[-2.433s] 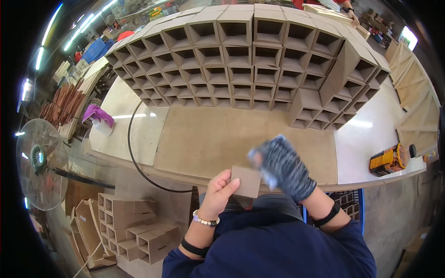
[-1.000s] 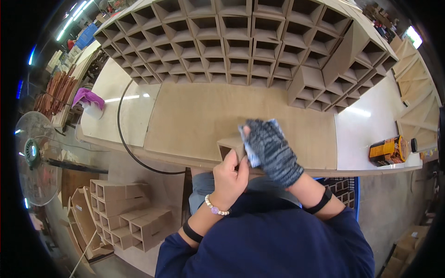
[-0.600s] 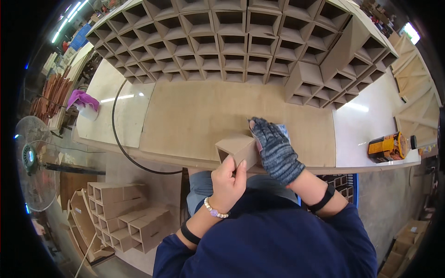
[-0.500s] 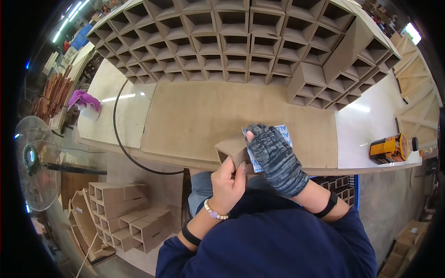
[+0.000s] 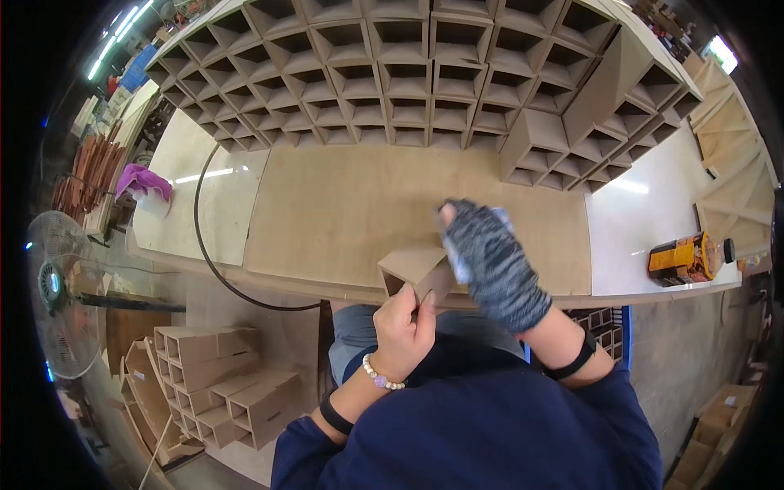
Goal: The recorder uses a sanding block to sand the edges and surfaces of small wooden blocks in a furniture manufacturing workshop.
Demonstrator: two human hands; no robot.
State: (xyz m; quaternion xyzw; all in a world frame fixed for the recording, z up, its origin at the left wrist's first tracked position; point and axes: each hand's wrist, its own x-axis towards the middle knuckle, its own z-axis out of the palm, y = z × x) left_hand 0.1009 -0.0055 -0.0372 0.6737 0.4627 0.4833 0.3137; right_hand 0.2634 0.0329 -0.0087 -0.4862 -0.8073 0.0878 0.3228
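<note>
A large stack of open square wooden compartments (image 5: 425,73) fills the upper part of the frame, and a smaller tilted block of the same compartments (image 5: 588,135) leans at the upper right. Below them the long desk (image 5: 327,204) runs across the middle of the frame, with a brown board on it and paler parts at its left and right ends. A standing fan (image 5: 57,294) is at the left edge, and some more compartment boxes (image 5: 220,384) lie on the floor at the lower left. A black cable (image 5: 204,237) curves over the left part of the desk and hangs down in front of it. A yellow power tool (image 5: 684,257) lies on the right pale part, and a pink cloth (image 5: 143,181) is at the far left end. In the centre of the frame, at the front edge of the desk, there is a small open wooden box (image 5: 412,273). The bare left hand (image 5: 404,322) holds this box from below, its fingers closed on the lower corner. The right hand (image 5: 490,253), in a grey glove, lies against the right side of the box; it is blurred, so I cannot tell if its fingers are closed on something, perhaps on a pale sheet under the palm.
</note>
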